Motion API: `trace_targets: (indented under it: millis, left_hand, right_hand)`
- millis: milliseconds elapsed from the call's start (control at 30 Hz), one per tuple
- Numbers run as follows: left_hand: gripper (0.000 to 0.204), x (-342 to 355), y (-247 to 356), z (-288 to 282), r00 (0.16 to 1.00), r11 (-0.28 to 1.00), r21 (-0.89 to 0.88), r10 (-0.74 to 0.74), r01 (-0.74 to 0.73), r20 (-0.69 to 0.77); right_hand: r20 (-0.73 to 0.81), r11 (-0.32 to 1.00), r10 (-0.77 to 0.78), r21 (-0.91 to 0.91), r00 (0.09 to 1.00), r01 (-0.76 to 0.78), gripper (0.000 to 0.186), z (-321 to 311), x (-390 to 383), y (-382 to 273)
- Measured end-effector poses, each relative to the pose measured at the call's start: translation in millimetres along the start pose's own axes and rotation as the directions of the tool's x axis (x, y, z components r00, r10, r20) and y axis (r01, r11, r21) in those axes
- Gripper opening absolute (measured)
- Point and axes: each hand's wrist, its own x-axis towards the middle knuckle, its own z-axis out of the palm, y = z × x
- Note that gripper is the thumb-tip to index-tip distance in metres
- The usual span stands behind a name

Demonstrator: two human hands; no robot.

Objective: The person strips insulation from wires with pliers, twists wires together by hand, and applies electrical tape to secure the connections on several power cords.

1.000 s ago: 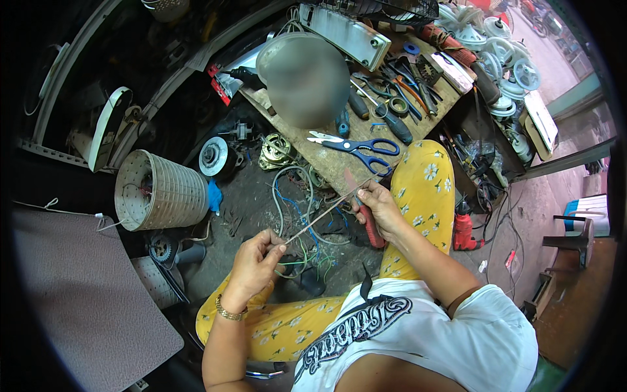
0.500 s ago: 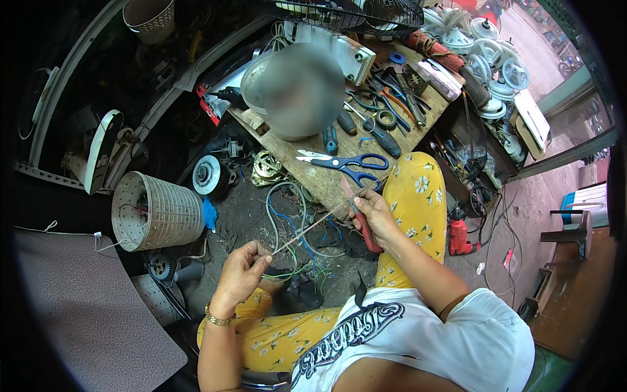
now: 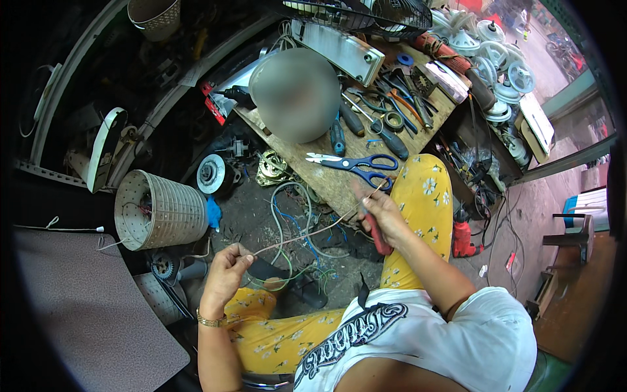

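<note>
A thin, pale brownish wire runs between my two hands, bowing slightly over the floor. My left hand pinches it close to one end, thumb against the fingers. My right hand is wrapped round a red-handled knife, whose blurred blade points up and away. The wire passes by the blade and my right thumb, and its far end sticks out beyond that hand. Just past the right hand, blue-handled scissors lie partly open on the wooden bench.
Screwdrivers, pliers and a tape roll crowd the bench beside a blurred round shape. Loose cables lie on the floor below. A perforated basket stands left; a red power tool sits right of my knee.
My left hand has moved left and my right hand slightly right, so they are farther apart. A longer stretch of wire shows between them, now more curved. The view has shifted a little.
</note>
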Motion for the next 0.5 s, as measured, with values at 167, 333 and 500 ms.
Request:
trace_targets:
  millis: [167, 333, 500]
  left_hand:
    - [0.011, 2.3, 0.3, 8.6, 0.999, 1.000, 0.024, -0.020, 0.019, 0.028]
    - [0.035, 12.2, 3.3, 27.9, 0.922, 0.686, 0.639, 0.372, -0.349, 0.105]
    - [0.054, 37.8, 12.1, 93.5, 0.844, 0.721, 0.478, 0.529, -0.502, 0.087]
  right_hand:
    - [0.055, 1.000, -0.010, 0.010, 0.998, 0.009, 0.024, 5.4, -3.4, 16.1]
    - [0.128, 0.999, 0.001, -0.047, 0.992, 0.005, 0.020, 12.3, -7.0, 0.9]
    - [0.237, 1.000, 0.015, 0.009, 0.971, -0.018, 0.021, 27.1, -20.0, -8.7]
